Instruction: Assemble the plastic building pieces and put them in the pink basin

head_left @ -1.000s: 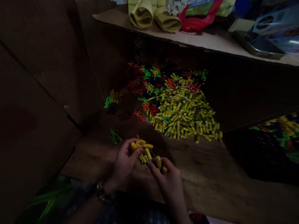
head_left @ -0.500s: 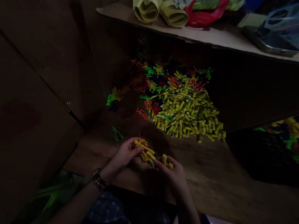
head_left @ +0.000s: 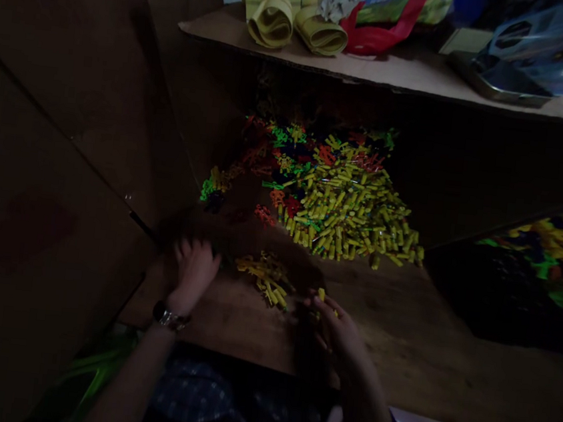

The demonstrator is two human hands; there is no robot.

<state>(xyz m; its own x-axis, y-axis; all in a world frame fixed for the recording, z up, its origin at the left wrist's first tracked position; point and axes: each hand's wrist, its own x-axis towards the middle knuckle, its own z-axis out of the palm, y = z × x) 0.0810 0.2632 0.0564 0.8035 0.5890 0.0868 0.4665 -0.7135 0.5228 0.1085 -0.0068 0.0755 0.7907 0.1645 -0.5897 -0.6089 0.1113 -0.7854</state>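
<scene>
My left hand (head_left: 195, 270) is low over the left of the wooden table, back side up, fingers apart and partly in shadow. It covers the spot beside a dark green plastic piece (head_left: 225, 259), which barely shows at the thumb side. In front, between my hands, a small heap of yellow plastic pieces (head_left: 265, 278) lies loose on the wood. My right hand (head_left: 337, 324) is curled around a few small yellow plastic pieces (head_left: 321, 294), whose ends stick out above the fingers. Beyond it spreads a large pile of short yellow plastic sticks (head_left: 357, 205).
Red, orange and green plastic pieces (head_left: 288, 151) lie behind and left of the pile. A cardboard shelf (head_left: 401, 76) overhangs, bearing yellow rolls (head_left: 271, 22) and a metal tray (head_left: 501, 83). At right is a dark container of coloured pieces (head_left: 554, 246). Cardboard walls (head_left: 67, 148) the left.
My left hand has let go of the yellow pieces, now lying on the table, and moved left over the green piece. My right hand has drawn slightly right with its yellow pieces.
</scene>
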